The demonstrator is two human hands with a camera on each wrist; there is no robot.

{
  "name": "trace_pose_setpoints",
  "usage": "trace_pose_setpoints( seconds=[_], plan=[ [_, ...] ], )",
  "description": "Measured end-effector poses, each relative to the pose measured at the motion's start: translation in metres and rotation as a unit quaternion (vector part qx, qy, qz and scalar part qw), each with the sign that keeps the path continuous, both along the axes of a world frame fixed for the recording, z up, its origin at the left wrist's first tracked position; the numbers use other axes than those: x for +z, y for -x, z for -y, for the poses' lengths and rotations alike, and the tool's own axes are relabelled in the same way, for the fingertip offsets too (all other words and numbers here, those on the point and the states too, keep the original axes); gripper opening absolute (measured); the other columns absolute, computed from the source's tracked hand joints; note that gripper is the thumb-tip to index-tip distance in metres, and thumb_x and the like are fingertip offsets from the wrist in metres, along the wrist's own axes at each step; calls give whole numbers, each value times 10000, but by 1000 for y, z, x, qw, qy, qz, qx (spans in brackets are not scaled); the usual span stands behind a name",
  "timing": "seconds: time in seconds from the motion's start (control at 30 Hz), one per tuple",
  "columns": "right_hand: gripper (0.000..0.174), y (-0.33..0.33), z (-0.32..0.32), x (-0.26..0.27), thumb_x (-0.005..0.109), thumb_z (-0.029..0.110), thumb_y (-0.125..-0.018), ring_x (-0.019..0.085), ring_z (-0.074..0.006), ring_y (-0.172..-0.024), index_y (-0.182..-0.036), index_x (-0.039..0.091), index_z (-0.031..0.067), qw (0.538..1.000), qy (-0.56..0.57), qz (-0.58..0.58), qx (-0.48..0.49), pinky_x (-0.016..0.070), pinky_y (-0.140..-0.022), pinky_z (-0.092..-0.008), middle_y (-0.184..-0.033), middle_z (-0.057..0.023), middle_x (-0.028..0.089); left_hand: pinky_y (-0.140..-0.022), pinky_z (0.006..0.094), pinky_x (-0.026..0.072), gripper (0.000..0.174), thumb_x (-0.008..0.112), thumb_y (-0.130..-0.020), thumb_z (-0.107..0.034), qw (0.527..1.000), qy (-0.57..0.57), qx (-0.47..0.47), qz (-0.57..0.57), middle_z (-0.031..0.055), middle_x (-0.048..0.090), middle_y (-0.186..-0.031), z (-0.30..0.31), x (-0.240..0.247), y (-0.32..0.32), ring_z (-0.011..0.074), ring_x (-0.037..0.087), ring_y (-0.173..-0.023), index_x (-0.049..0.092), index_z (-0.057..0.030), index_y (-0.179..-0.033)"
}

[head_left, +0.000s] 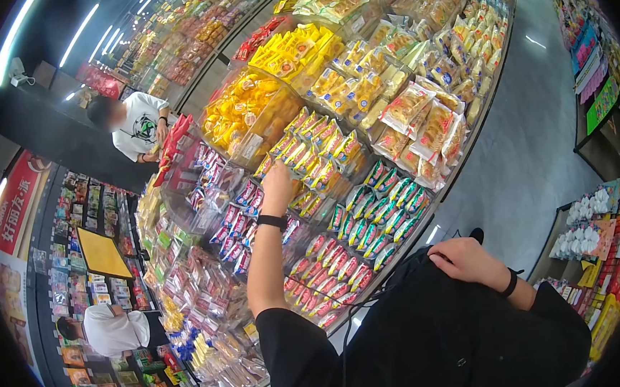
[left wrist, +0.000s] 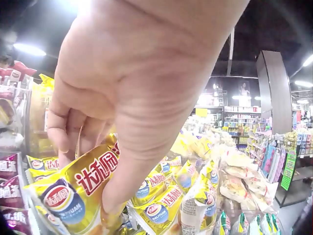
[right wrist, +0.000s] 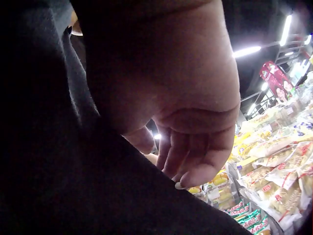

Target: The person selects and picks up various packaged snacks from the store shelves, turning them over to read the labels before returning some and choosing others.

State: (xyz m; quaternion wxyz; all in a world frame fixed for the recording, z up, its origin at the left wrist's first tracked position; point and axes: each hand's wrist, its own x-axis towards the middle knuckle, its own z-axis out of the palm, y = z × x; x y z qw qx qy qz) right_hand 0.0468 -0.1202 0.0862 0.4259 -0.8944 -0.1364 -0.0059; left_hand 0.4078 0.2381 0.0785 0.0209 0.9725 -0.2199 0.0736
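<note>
My left hand (head_left: 277,188) reaches into the bin of gold packets on the display. In the left wrist view the thumb and fingers of the left hand (left wrist: 137,78) pinch a gold snack packet (left wrist: 68,200) with red lettering and a round red-and-blue label. More packets like it (left wrist: 159,210) lie right beside and behind it. My right hand (head_left: 466,260) rests on my black clothing (head_left: 434,328), well away from the display. Seen from the right wrist, the fingers of this hand (right wrist: 171,98) hang loosely bent over the dark cloth, holding nothing.
Red-and-pink packets (head_left: 330,271) and green packets (head_left: 383,206) fill the nearer bins. Yellow packets (head_left: 243,112) and bread bags (head_left: 428,128) lie farther back. A person (head_left: 140,123) stands across the display, another (head_left: 114,329) at the left shelves. An aisle (head_left: 527,106) runs along the right.
</note>
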Motion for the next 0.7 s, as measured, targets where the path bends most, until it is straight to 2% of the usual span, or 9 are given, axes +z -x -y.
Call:
trace_pose_setpoints(
  seconds=[0.03,0.23,0.33,0.43,0.53,0.57,0.67,0.7],
  plan=[
    [184,0,0,0,636,224,-966,694,-357,-798,-1006,696,55,1000,0,0,0,553,-707,-450,-851,-160,705,-722,495,581,343,721,-814,-88,1000,1,-7,19,271,694,-915,4,-1,3,443,703,-873,516,33,-1061],
    [176,1,-1,1,646,213,-960,699,-346,-805,-1010,702,55,1000,7,1,-7,556,-710,-438,-859,-150,710,-788,515,571,563,775,-807,-184,999,24,-32,12,278,710,-985,-4,-16,1,472,691,-864,476,66,-1213],
    [175,2,0,-2,645,213,-959,700,-343,-806,-1010,702,55,1000,11,-1,-6,558,-711,-434,-861,-147,711,-814,523,553,679,808,-771,-229,993,83,20,-86,289,700,-1043,-11,-4,6,477,682,-930,462,64,-1276],
    [166,2,2,-6,650,222,-954,707,-317,-816,-1019,710,81,1000,18,-1,-9,560,-714,-416,-861,-120,720,-797,513,545,727,843,-736,-269,990,99,5,-96,278,697,-1011,-27,7,2,463,672,-972,471,26,-1286],
    [169,2,1,-5,650,222,-955,707,-316,-817,-1020,709,78,1000,19,1,-7,559,-714,-415,-861,-119,719,-777,507,539,735,858,-708,-248,992,78,18,-94,241,702,-939,-40,8,-12,448,667,-979,482,-5,-1291],
    [173,1,0,-4,646,222,-958,705,-325,-815,-1019,705,71,1000,16,0,-4,559,-716,-424,-861,-129,716,-759,508,538,685,862,-680,-213,992,101,-12,-69,205,702,-888,-41,9,-11,449,667,-940,508,-22,-1234],
    [183,0,-1,-4,639,221,-963,701,-343,-813,-1016,698,56,1000,11,-2,4,559,-720,-441,-862,-149,710,-766,499,544,642,853,-666,-179,988,100,4,-115,204,712,-919,-28,25,2,443,679,-937,525,-17,-1194],
    [183,0,-1,-4,639,221,-963,701,-344,-813,-1016,698,56,1000,13,-3,5,559,-721,-441,-863,-149,710,-773,501,547,627,854,-674,-184,990,68,-2,-123,211,713,-921,-27,21,0,444,683,-933,527,-15,-1181]
  ],
)
